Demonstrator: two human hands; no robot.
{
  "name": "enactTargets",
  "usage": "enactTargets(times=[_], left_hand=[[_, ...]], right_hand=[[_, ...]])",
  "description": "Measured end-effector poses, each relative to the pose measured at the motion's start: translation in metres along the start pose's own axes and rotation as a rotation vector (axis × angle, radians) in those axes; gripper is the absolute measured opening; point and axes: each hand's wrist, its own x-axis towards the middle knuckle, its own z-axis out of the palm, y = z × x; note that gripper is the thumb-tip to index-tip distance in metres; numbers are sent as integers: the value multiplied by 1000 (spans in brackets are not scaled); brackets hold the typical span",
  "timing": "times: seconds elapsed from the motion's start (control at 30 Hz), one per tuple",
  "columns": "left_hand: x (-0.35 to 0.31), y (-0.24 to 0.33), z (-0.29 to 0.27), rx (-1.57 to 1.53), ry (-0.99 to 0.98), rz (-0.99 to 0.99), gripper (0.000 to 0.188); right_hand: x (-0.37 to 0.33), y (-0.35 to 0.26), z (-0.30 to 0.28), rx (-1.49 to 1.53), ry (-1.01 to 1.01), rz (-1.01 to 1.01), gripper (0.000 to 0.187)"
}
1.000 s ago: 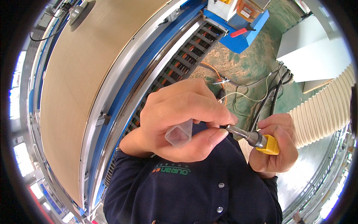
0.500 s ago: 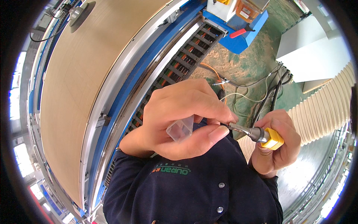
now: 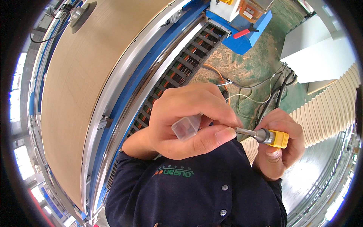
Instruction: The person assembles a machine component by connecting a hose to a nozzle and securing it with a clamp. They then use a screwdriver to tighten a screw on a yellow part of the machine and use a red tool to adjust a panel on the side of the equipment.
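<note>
My left hand (image 3: 176,108) is closed, with a clear square plastic tube (image 3: 185,128) tucked in the palm, its end facing up. Its thumb and forefinger pinch the tip of a slim metal cutting bit (image 3: 245,131). The bit runs sideways into a dark and silver collar (image 3: 263,136). A ribbed yellow block (image 3: 279,139) sits at the collar's other end. My right hand (image 3: 293,142) is closed around the yellow block, its thumb below and its fingers behind. The fingers hide part of the block, and the bit's very tip is covered by my left fingertips.
At the left lies a wide tan board (image 3: 79,75) on a blue and white machine bed. A black cable chain (image 3: 185,62) runs along its edge. Cables and hoses (image 3: 261,100) trail over the dusty floor. Right, a ribbed cream duct (image 3: 325,113) passes a white cabinet (image 3: 317,53).
The bit and yellow block have turned a little in my hands. My right thumb has shifted up and right along the block. My left hand has moved slightly right, still pinching the tip.
</note>
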Motion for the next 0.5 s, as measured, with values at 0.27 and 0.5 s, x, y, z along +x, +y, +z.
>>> enactTargets(times=[0.27, 0.5], left_hand=[[0, -2, 1, -156, -29, -63, 13], [1, -4, 4, -187, -25, -54, 13]], right_hand=[[-1, -1, 1, 77, 14, 65, 49], [-1, 0, -4, 111, -6, 69, 47]])
